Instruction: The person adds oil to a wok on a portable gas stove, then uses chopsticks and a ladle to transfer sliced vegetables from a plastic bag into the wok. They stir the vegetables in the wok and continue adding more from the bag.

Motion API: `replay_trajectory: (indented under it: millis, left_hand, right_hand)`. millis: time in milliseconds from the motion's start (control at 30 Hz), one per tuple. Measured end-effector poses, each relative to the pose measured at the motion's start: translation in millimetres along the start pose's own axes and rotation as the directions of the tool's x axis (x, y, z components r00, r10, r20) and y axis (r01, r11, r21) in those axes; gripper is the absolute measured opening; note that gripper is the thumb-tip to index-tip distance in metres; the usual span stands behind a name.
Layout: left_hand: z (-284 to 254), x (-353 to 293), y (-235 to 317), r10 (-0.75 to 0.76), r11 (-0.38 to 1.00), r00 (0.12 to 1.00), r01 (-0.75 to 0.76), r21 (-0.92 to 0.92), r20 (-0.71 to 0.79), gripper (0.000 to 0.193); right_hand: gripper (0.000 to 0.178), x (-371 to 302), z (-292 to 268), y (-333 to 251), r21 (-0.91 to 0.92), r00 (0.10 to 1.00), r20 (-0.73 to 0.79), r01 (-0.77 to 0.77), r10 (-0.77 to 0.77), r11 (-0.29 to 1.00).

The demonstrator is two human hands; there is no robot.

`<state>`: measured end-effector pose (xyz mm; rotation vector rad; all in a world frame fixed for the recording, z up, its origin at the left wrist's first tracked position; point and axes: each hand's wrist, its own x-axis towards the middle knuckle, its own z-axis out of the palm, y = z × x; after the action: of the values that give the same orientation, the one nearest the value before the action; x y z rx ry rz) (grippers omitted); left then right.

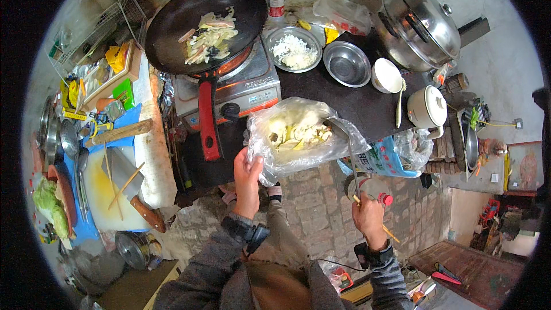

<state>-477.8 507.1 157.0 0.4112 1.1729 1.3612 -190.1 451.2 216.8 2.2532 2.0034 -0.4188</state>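
Note:
My left hand (248, 186) grips the near left edge of a clear plastic bag (275, 167), fingers closed on the film. Inside the bag lies a pile of pale, yellowish sliced food (301, 134) with dark edges; its kind is unclear. In my right hand (369, 218) is a metal spatula (356, 175) with a thin wooden handle. Its broad head reaches the bag's right side and is partly covered by plastic. Ahead on the left, a black wok (166, 40) with a red handle holds sliced pale food (212, 40). It sits tilted over a glowing electric stove (252, 86).
Behind the bag stand a bowl of chopped white food (295, 50), a metal bowl (346, 64), a white bowl (387, 76) and a steamer pot (416, 28). A cleaver (123, 172) and chopsticks lie on a cutting board (106, 209) at left. A capped bottle (373, 189) stands beyond my right hand.

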Motion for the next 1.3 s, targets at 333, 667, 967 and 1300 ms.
replay_trajectory:
  millis: [333,667,967,1300]
  left_hand:
    - [37.7,11.1,-80.0,-0.563,0.759,0.756,0.633,-0.153,0.335,0.063]
    - [27.7,9.6,-103.6,-0.428,0.701,0.847,0.531,-0.476,0.315,0.036]
    - [26.5,6.7,-124.5,-0.423,0.775,0.859,0.508,-0.377,0.288,0.024]
    - [27.2,3.4,-136.1,-0.408,0.783,0.857,0.506,-0.363,0.314,0.025]
  right_hand:
    - [0.018,-5.4,-9.5,8.8,0.294,0.997,0.039,0.058,-0.073,0.954]
    - [0.03,-10.0,2.5,-8.4,0.361,0.978,0.112,0.126,-0.177,0.924]
    - [0.023,-17.0,-15.1,38.6,-0.022,0.989,0.048,0.143,-0.142,0.99]
    - [0.019,-4.7,-19.0,23.2,0.351,0.989,0.096,0.07,-0.111,0.934]
